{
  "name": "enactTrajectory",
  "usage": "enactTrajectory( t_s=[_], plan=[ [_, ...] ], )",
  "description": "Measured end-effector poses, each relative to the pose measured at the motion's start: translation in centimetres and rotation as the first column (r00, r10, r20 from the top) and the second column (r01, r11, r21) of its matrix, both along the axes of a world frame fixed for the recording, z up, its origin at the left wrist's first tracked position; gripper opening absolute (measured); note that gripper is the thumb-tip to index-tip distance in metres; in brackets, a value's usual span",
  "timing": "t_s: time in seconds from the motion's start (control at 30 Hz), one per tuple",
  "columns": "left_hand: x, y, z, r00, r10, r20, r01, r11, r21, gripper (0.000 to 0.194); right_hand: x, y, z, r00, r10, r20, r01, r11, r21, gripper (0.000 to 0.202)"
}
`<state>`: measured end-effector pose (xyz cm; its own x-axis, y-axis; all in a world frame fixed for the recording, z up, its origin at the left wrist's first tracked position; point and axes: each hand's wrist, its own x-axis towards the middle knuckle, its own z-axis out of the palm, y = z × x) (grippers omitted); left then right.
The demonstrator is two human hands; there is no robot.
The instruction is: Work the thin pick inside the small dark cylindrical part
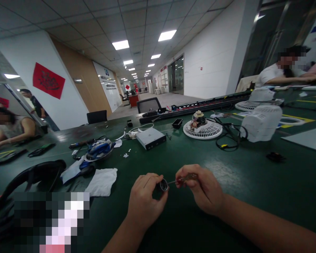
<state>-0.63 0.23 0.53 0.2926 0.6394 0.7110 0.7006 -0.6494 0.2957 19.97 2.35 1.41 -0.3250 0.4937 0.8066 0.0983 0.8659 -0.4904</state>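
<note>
My left hand [145, 197] is clamped on a small round part [163, 185], pinching its rim above the tabletop [144, 162]. To its right, my right hand [205, 189] grips a screwdriver [172, 182], shaft pointing at the part; I cannot tell whether they touch.

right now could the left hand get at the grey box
Probably yes: only bare table lies between the left hand and the grey box, though it holds a small round part.
</note>
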Motion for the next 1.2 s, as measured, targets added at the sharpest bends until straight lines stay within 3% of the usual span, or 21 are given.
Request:
enactTrajectory(
  t_s=[0.2, 0.37, 0.5, 0.63, 0.77, 0.9, 1.03, 1.2],
  plan=[
    [-0.17, 0.18, -0.09, 0.999, 0.043, 0.016, -0.044, 0.999, 0.028, 0.024, 0.07, 0.16, -0.14, 0.995, -0.083, -0.052, 0.082, 0.996, -0.028, 0.019],
    [-0.39, 0.18, 0.02, 0.999, 0.053, -0.003, -0.052, 0.998, 0.037, 0.022, -0.15, 0.06, -0.1, 0.999, 0.013, -0.049, -0.015, 1.0, -0.025, 0.019],
    [-0.32, 0.14, 0.14, 0.999, 0.051, -0.018, -0.05, 0.997, 0.053, 0.02, -0.09, 0.15, -0.12, 0.994, -0.112, -0.021, 0.111, 0.993, -0.031, 0.014],
    [-0.22, 0.24, -0.15, 0.999, 0.029, -0.016, -0.028, 0.998, 0.053, 0.023, 0.07, 0.24, -0.1, 1.0, 0.006, 0.002, -0.006, 1.0, -0.03, 0.016],
    [-0.14, 0.24, -0.36, 1.0, 0.017, -0.019, -0.017, 0.999, 0.033, 0.024, 0.16, 0.36, -0.07, 0.997, -0.076, 0.023, 0.075, 0.997, 0.017, 0.012],
    [-0.09, 0.16, -0.2, 0.999, 0.017, -0.037, -0.016, 0.999, 0.028, 0.022, 0.21, 0.41, -0.02, 1.0, -0.003, 0.028, 0.004, 1.0, -0.006, 0.014],
    [-0.1, 0.18, -0.1, 0.999, 0.021, -0.028, -0.02, 0.999, 0.028, 0.022, 0.17, 0.41, -0.01, 0.993, -0.108, 0.047, 0.109, 0.994, -0.03, 0.015],
    [-0.25, 0.27, -0.19, 0.999, 0.026, -0.043, -0.026, 1.0, 0.0, 0.022, 0.16, 0.54, 0.01, 0.998, 0.023, 0.063, -0.018, 0.997, -0.076, 0.015]
  ],
)
